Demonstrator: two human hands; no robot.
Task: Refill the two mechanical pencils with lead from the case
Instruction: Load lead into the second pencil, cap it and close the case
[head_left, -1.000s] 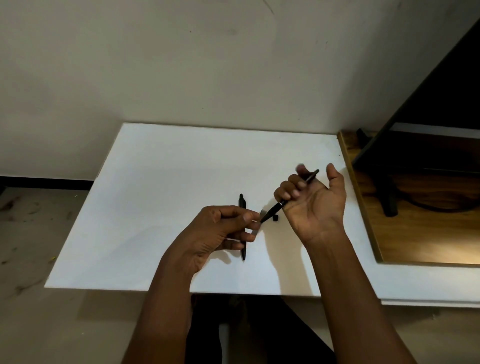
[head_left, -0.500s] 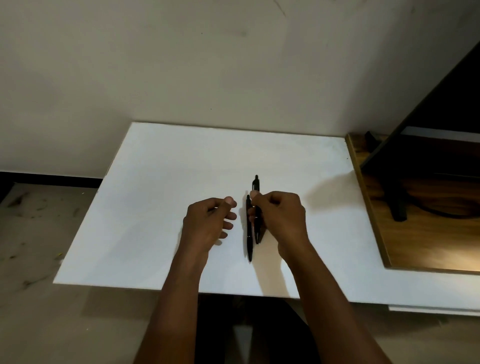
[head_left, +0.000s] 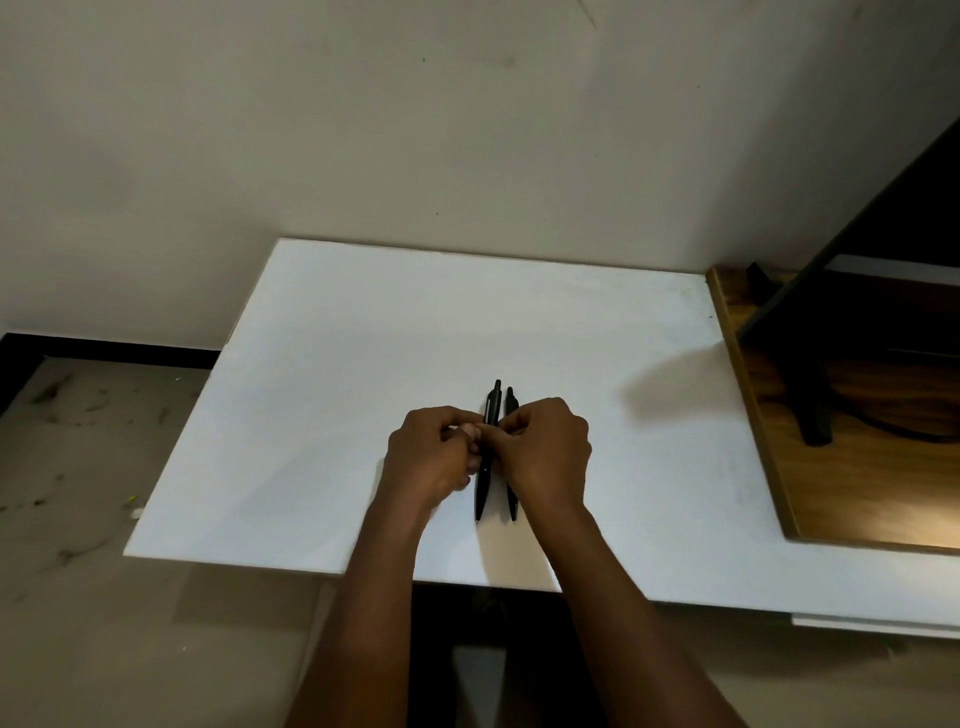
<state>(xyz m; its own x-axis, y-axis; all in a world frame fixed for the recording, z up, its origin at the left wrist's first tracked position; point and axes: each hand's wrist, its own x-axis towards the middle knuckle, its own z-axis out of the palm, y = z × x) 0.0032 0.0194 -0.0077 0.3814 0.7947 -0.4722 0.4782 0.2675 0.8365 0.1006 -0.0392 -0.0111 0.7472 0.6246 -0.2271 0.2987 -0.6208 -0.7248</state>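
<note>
1. Both pencils lie side by side on the white counter (head_left: 322, 415): left pencil (head_left: 487, 467), right pencil (head_left: 511, 405), nearly touching.
2. My left hand (head_left: 431, 460) is curled, its fingers (head_left: 470, 431) pinching something small and pale, probably the case; I cannot tell for sure.
3. My right hand (head_left: 545, 449) meets it, fingers narrow; holding what, I cannot tell.
4. Risk: thin lead could snap or drop if tipped too fast.
5. Wooden desk (head_left: 857, 493) sits right, well apart; nothing blocks me.

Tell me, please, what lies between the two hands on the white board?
In the head view, two black mechanical pencils lie side by side on the white board between the left hand and right hand, whose fingertips meet above them.
</note>
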